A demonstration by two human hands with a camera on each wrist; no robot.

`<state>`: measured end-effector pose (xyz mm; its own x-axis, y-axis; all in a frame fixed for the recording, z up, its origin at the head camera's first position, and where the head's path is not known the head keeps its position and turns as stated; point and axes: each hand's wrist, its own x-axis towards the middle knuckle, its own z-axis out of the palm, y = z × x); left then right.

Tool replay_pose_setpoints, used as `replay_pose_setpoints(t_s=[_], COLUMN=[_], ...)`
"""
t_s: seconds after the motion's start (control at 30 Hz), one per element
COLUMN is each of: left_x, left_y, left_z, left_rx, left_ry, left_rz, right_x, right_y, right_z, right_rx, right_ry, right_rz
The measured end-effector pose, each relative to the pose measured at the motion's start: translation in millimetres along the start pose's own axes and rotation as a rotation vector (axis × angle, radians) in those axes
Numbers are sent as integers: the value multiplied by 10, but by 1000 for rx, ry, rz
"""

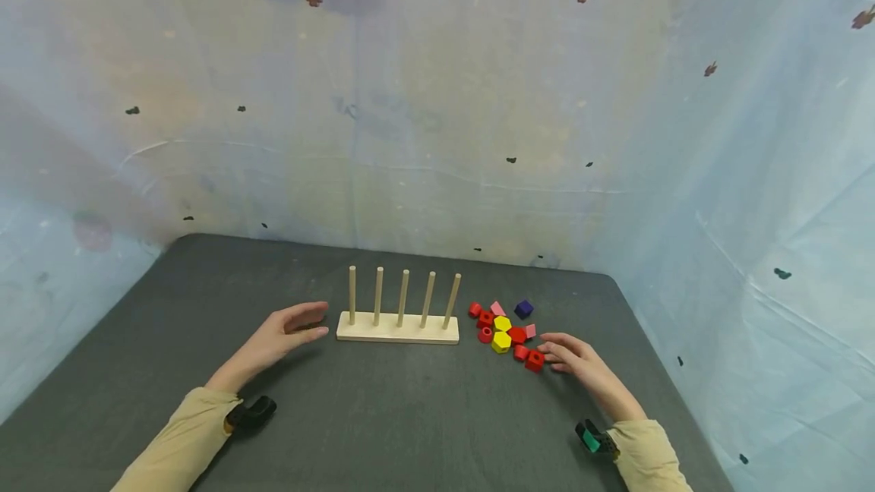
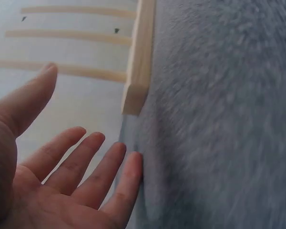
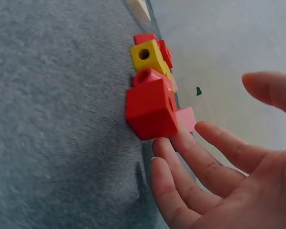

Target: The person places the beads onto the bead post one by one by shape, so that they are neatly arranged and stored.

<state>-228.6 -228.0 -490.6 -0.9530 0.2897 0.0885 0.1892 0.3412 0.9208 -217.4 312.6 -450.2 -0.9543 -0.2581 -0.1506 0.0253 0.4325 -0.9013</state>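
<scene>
Right hand (image 1: pixel 579 360) flat, fingers (image 3: pixel 181 143) spread, tips at red cube (image 3: pixel 151 111), left hand (image 1: pixel 283 335) fingers spread nr peg rack (image 1: pixel 398 327)

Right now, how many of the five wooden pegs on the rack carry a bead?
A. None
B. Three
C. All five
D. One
A: in the head view all five pegs of the wooden peg rack stand bare, while the coloured beads lie loose on the table to its right, next to the right hand.
</scene>
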Motion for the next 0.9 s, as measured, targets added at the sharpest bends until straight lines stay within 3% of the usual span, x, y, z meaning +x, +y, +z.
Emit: replay_pose_setpoints(t_s=[0.23, 0.4, 0.53, 0.6, 0.9], left_x=[150, 233, 281, 305, 408], left_y=[-47, -70, -73, -77, -122], left_z=[126, 189, 221, 229, 206], left_rx=[36, 99, 138, 148, 149], left_ry=[-13, 1, 4, 1, -7], left_rz=[55, 85, 90, 84, 64], right_x=[42, 85, 95, 50, 94], right_y=[44, 119, 147, 37, 93], right_z=[90, 109, 114, 145, 84], right_rx=[-116, -204, -262, -276, -322], right_ry=[6, 7, 10, 17, 29], right_rz=[-11, -74, -156, -171, -175])
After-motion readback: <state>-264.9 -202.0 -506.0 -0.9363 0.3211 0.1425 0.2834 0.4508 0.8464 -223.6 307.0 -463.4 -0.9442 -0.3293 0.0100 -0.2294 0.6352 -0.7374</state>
